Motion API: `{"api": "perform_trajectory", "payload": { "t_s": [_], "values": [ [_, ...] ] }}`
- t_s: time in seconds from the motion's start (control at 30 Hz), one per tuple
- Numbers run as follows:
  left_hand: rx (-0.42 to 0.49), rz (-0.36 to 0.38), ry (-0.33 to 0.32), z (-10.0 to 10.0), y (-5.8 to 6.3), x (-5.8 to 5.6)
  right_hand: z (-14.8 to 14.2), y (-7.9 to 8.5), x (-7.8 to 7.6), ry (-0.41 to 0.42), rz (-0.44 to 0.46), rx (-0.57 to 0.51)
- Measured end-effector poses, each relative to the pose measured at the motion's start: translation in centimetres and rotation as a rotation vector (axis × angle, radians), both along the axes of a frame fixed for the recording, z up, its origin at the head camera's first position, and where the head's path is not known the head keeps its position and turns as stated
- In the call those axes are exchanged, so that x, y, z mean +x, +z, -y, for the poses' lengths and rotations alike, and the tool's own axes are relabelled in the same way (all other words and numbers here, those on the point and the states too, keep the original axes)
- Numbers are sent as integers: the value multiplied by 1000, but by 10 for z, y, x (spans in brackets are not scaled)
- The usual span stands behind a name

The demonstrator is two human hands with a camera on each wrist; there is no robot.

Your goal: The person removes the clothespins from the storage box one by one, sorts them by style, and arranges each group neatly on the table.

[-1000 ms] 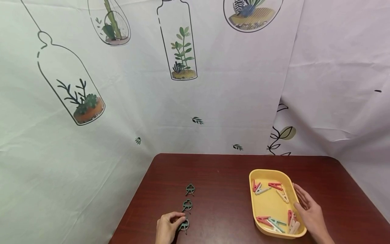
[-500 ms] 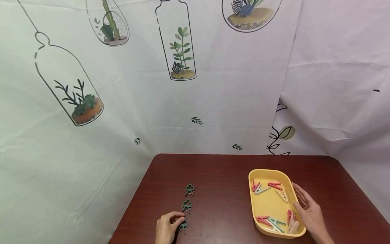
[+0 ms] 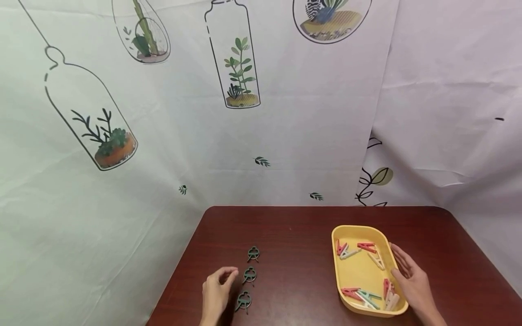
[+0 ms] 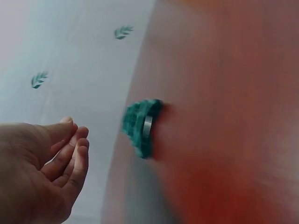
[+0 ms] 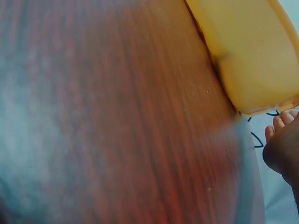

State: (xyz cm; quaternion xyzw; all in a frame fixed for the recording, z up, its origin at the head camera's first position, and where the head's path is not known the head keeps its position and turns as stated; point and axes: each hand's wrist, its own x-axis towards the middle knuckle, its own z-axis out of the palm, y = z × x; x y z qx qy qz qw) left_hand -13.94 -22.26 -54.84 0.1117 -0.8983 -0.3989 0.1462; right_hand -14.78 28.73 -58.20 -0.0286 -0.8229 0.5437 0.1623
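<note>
My left hand (image 3: 220, 290) hovers just left of a column of three small dark-green ring-shaped clips, each with thin prongs. Its thumb and fingertips lie loosely together with nothing between them. Closest to it are the front clip (image 3: 244, 300) and the middle clip (image 3: 250, 275); the back clip (image 3: 253, 253) stands farther off. A green clip (image 4: 142, 126) with a silvery metal piece shows in the left wrist view. My right hand (image 3: 413, 283) holds the right side of a yellow tray (image 3: 341, 271), thumb at the rim, fingers along the outer wall.
Red, white, green and cream clothespins lie in the tray, including a red one (image 3: 367, 247) and a cream one (image 3: 376, 261). The dark red-brown table (image 3: 297, 253) ends at a pale hanging cloth (image 3: 261, 136) printed with plants in jars.
My left hand has let go of the front clip and moved a little left and away. The clip stays on the table. My right hand keeps its place at the tray.
</note>
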Motion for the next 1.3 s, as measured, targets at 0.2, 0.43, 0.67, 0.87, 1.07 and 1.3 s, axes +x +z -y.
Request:
{"api": "perform_trajectory", "payload": {
  "t_s": [0.2, 0.43, 0.67, 0.87, 1.07, 1.3],
  "values": [
    [79, -128, -49, -10, 19, -20, 0, -1, 0, -6, 10, 5],
    [331, -212, -245, -42, 43, -41, 0, -1, -2, -4, -11, 2],
    [516, -242, -388, -90, 61, -62, 2, -1, -2, 8, -80, -10],
    [626, -248, -452, -143, 64, -78, 1, -1, -1, 6, -94, -14],
    [774, -263, -480, -204, 54, -84, 1, -2, -1, 7, -102, -15],
    [848, -253, -493, -260, 40, -78, 2, -3, -1, 7, -94, -7]
  ]
}}
